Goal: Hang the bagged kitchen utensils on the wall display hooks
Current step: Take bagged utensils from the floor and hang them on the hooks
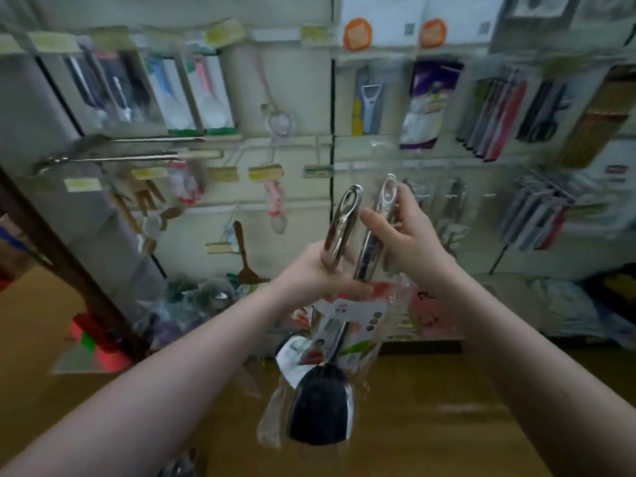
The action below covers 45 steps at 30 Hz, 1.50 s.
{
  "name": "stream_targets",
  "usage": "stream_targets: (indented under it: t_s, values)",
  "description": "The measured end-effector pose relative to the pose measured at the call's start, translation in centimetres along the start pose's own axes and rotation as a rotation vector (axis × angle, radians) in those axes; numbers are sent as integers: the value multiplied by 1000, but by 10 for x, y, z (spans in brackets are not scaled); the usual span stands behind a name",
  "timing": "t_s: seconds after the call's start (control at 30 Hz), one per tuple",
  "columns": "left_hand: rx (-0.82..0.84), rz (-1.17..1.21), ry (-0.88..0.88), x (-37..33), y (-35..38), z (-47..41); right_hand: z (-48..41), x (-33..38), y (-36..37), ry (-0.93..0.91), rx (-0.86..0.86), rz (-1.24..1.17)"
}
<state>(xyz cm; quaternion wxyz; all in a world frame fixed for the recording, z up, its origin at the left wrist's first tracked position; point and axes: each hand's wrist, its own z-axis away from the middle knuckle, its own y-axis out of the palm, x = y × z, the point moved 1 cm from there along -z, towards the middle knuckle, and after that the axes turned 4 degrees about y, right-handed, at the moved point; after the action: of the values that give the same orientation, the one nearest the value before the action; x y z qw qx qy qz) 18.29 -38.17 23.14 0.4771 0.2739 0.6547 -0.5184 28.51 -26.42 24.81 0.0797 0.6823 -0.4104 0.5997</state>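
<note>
Wall display (303, 191) smeared with blur, price tags (263, 173) unreadable, forearms (155, 390) cut off at bottom edge, spatula packet (340, 325) print illegible, left hand (318, 271) finger placement on steel utensil (344, 222) indistinct

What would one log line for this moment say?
left hand: grips shiny utensil | right hand: holds second shiny utensil | bagged black spatula: dangles below hands | hung: not yet

head cam | faces forward, slightly down | wall display (303, 98) near (wide-angle) | single view
</note>
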Motion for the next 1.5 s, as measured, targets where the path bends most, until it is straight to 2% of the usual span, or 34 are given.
stream_targets:
  t_s: [0.1, 0.27, 0.47, 0.8, 0.87, 0.93, 0.97, 1.03, 1.13, 1.3, 1.37, 1.5]
  values:
    - [20, 36, 48, -21, 56, -37, 6, -28, -58, 6, -9, -122]
    - [70, 143, 97, -51, 135, -83, 20, -68, -129, 33, -79, -136]
    - [135, 192, 100, -60, 184, -113, 37, -103, -175, 81, -155, -202]
    - [166, 218, 141, -40, 180, -175, 13, -139, -185, 229, -169, -205]
    - [184, 245, 148, -39, 173, -195, -5, -144, -189, 228, -254, -239]
    - [211, 260, 156, -40, 165, -218, -26, -148, -192, 299, -348, -403]
    - [226, 251, 163, -39, 161, -231, -37, -151, -194, 307, -413, -412]
    - [235, 235, 186, -39, 154, -256, -57, -155, -197, 260, -492, -280]
    - [268, 204, 190, -34, 149, -293, -85, -162, -200, 253, -476, -150]
    - [363, 191, 167, -20, 155, -338, -114, -177, -209, 343, -356, -362]
    - [351, 221, 150, -12, 162, -351, -124, -187, -212, 379, -366, -377]
    - [316, 217, 135, -3, 172, -376, -146, -211, -223, 282, -439, -232]
